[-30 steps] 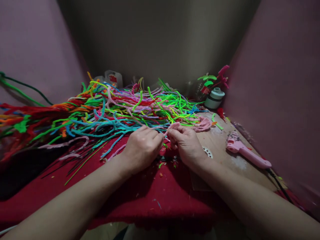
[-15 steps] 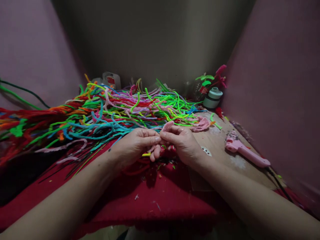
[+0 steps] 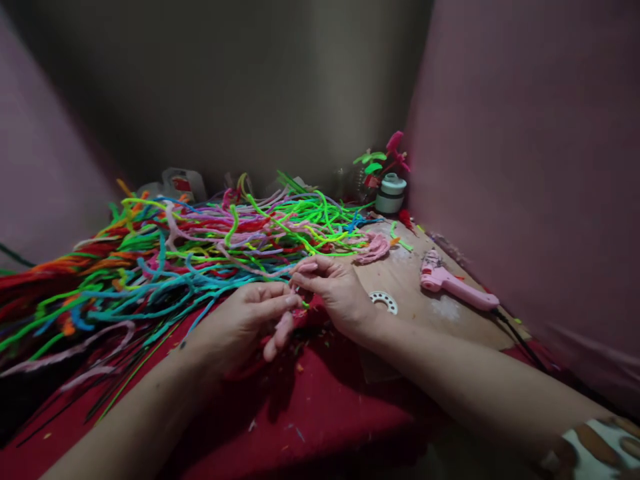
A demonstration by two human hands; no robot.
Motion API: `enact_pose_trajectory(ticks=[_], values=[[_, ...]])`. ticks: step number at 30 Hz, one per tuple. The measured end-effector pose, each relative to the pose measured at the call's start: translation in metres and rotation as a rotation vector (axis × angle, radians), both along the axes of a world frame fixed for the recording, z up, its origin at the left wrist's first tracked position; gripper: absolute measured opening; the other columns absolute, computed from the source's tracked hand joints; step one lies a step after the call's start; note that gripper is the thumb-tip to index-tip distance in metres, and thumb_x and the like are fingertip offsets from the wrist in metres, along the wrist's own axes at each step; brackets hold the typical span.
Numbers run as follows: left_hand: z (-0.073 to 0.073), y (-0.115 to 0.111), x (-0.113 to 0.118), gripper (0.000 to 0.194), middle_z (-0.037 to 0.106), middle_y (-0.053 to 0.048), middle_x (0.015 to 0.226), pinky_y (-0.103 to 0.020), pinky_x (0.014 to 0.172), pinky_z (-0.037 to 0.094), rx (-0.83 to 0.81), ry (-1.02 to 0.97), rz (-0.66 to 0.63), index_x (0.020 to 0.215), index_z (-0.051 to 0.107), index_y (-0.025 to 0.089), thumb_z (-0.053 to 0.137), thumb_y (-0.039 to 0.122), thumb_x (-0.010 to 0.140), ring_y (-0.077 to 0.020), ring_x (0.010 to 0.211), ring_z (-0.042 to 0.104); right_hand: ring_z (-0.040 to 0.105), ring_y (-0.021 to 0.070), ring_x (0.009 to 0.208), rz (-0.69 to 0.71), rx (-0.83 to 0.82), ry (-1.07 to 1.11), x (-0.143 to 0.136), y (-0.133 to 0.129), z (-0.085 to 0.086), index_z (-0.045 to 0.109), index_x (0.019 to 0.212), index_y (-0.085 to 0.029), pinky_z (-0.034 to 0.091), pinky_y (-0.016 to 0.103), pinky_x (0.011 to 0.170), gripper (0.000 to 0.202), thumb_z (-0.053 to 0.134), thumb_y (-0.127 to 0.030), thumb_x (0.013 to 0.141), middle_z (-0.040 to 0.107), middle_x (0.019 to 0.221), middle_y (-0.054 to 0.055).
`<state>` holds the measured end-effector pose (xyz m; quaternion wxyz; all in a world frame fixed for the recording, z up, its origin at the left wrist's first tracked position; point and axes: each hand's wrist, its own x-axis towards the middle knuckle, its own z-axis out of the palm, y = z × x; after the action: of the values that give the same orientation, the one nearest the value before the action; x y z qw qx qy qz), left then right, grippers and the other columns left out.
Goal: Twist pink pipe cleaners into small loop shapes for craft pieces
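Observation:
Both hands meet in the middle of the head view, in front of the heap of pipe cleaners (image 3: 225,233). My right hand (image 3: 337,293) pinches a short pink pipe cleaner piece (image 3: 307,267) between thumb and forefinger. Just left of it and slightly lower, my left hand (image 3: 260,313) is closed, thumb pressed on the fingers. Pinkish fuzz shows at its fingertips, seemingly part of the same piece, though the fingers hide most of it. A small green bit shows between the hands.
A pink glue gun (image 3: 457,287) lies on the wooden board (image 3: 415,327) at right, its cord trailing off. Near my right wrist is a white ring with holes (image 3: 393,303). A pink pipe cleaner coil (image 3: 374,248) and a pale jar (image 3: 391,193) sit behind. Red cloth (image 3: 300,413) covers the front.
The view has turned right, so the surroundings sit further left. My hands have drawn slightly apart, the left now lower than the right. The pink piece sticks up less above my right thumb.

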<state>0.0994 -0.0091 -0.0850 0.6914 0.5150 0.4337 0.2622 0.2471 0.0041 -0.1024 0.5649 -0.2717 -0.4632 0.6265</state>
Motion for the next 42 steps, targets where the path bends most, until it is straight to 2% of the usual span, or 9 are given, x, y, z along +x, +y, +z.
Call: enact_pose_trajectory(ticks=[5,9,13,15,18,21,26,34,42], values=[[0.004,0.012,-0.01,0.023,0.051,0.004,0.044,-0.017,0.038,0.026,0.051,0.069,0.09,0.072,0.052,0.016,0.065,0.035,0.073,-0.0054,0.034,0.039,0.049,0.0072,0.053,-0.079,-0.046,0.008,0.0,0.005,-0.001,0.057,0.068,-0.016,0.04,0.021,0.054,0.021,0.069,-0.032,0.065,0.058,0.064,-0.002],[0.029,0.017,-0.007,0.02,0.052,0.005,0.052,-0.016,0.044,0.03,0.388,0.282,0.308,0.075,0.056,0.018,0.065,0.034,0.073,-0.0054,0.045,0.041,0.046,0.0073,0.043,-0.112,-0.165,-0.016,-0.001,0.008,-0.007,0.052,0.08,-0.019,0.033,0.02,0.042,0.028,0.06,-0.044,0.072,0.054,0.061,-0.005],[0.055,0.028,0.021,0.021,0.052,0.004,0.058,-0.018,0.054,0.035,0.655,0.506,0.231,0.068,0.059,0.016,0.063,0.036,0.074,-0.0074,0.055,0.043,0.039,0.0065,0.045,-0.012,0.176,-0.339,-0.002,-0.002,-0.011,0.048,0.055,-0.016,0.029,0.02,0.046,0.029,0.053,-0.035,0.078,0.041,0.048,-0.005],[0.06,0.04,0.042,0.025,0.052,0.003,0.057,-0.019,0.051,0.033,0.708,0.496,0.169,0.071,0.062,0.015,0.065,0.04,0.069,-0.0081,0.054,0.042,0.036,0.0062,0.048,0.013,0.363,-0.444,-0.003,-0.01,-0.01,0.043,0.049,-0.016,0.028,0.02,0.049,0.03,0.051,-0.025,0.077,0.035,0.046,-0.005],[0.056,0.061,0.075,0.029,0.044,0.005,0.049,-0.021,0.043,0.023,0.678,0.549,0.047,0.07,0.064,0.014,0.062,0.043,0.069,-0.0068,0.045,0.033,0.031,0.0055,0.047,0.025,0.538,-0.522,-0.003,-0.017,-0.01,0.036,0.046,-0.016,0.025,0.021,0.049,0.034,0.05,-0.022,0.076,0.03,0.044,-0.006],[0.045,0.083,0.102,0.029,0.04,0.004,0.044,-0.022,0.043,0.022,0.712,0.605,-0.08,0.061,0.061,0.014,0.055,0.04,0.072,-0.0071,0.041,0.031,0.031,0.0057,0.046,0.018,0.607,-0.538,-0.002,-0.019,-0.01,0.034,0.046,-0.017,0.026,0.021,0.049,0.036,0.049,-0.025,0.077,0.03,0.044,-0.006],[0.024,0.108,0.131,0.027,0.045,0.002,0.046,-0.023,0.048,0.025,0.956,0.851,-0.15,0.062,0.064,0.013,0.051,0.034,0.072,-0.009,0.046,0.037,0.03,0.0066,0.046,-0.036,0.63,-0.571,-0.001,-0.019,-0.01,0.035,0.045,-0.017,0.025,0.022,0.048,0.036,0.051,-0.026,0.076,0.028,0.044,-0.006],[0.004,0.12,0.14,0.017,0.052,-0.002,0.05,-0.027,0.051,0.022,1.049,0.936,-0.224,0.055,0.064,0.016,0.056,0.027,0.065,-0.0127,0.051,0.041,0.032,0.0061,0.046,-0.058,0.599,-0.565,0.0,-0.016,-0.012,0.04,0.046,-0.016,0.026,0.021,0.049,0.035,0.055,-0.028,0.076,0.033,0.044,-0.006],[0.004,0.122,0.137,0.023,0.049,0.0,0.045,-0.025,0.049,0.024,1.009,0.892,-0.153,0.057,0.063,0.015,0.05,0.029,0.069,-0.0114,0.049,0.04,0.035,0.0059,0.047,-0.037,0.589,-0.616,-0.002,-0.015,-0.014,0.047,0.05,-0.016,0.028,0.02,0.049,0.033,0.053,-0.03,0.079,0.036,0.045,-0.006]])
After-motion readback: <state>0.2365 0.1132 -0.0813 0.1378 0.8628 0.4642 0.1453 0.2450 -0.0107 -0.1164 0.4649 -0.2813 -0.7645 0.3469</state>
